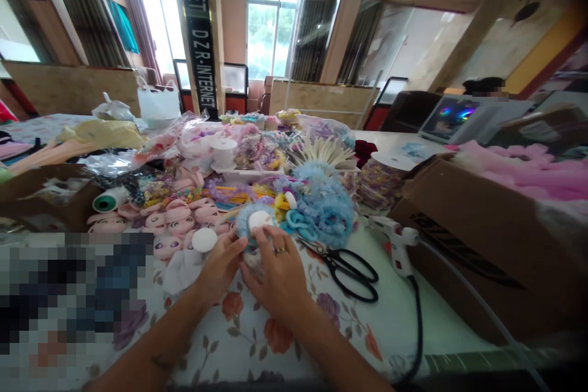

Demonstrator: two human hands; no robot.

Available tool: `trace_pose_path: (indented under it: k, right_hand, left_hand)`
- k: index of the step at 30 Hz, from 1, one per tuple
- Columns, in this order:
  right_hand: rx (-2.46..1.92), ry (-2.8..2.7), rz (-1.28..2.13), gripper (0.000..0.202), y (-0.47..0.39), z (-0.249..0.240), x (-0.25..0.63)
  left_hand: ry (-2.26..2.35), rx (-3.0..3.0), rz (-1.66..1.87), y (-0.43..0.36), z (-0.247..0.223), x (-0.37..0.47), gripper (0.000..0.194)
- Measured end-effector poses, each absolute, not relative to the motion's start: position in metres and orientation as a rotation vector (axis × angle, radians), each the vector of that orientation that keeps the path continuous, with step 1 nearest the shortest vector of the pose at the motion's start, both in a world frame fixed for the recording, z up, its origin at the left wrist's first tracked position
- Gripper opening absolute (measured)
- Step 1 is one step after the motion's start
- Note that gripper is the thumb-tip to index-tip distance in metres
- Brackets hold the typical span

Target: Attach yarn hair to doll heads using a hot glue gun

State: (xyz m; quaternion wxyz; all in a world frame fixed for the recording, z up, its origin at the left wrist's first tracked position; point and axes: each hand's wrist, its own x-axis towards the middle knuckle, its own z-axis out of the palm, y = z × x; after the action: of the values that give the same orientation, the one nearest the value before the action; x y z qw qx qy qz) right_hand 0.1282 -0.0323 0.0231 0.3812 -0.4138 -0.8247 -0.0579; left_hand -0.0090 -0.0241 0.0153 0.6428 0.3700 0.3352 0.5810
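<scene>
A small round piece with light blue ruffled trim (245, 220) and a white centre is held between my two hands above the floral tablecloth. My left hand (219, 266) closes on its left edge with thumb and fingers. From the right, my right hand (278, 266), with a ring on one finger, presses its fingertips on the white centre. A white disc (204, 240) lies on white fabric (181, 269) just left of my left hand. Black-handled scissors (351, 272) rest to the right of my right hand. Fluffy blue trim (326, 208) is heaped beyond them.
A glue gun (397, 245) with a dark cord lies at the right, beside a large cardboard box (478, 251). Pink doll heads (177, 220), a green-cored thread spool (108, 200) and an open box (46, 196) are at the left. Bagged trims (248, 144) fill the back.
</scene>
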Motion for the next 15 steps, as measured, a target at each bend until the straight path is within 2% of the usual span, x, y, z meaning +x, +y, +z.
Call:
trace_pose_path:
  k: [8, 12, 15]
  right_hand:
    - [-0.940, -2.104, 0.134, 0.050, -0.048, 0.017, 0.135]
    - [-0.956, -1.927, 0.121, 0.030, -0.036, 0.019, 0.172]
    - [-1.196, -1.825, 0.039, 0.015, -0.004, 0.024, 0.209]
  left_hand:
    - [0.910, 0.782, 1.295, -0.023, 0.020, -0.007, 0.043]
    - [0.948, 0.662, 1.402, -0.019, 0.023, -0.014, 0.042]
    - [0.982, 0.521, 1.535, -0.014, 0.028, -0.024, 0.034]
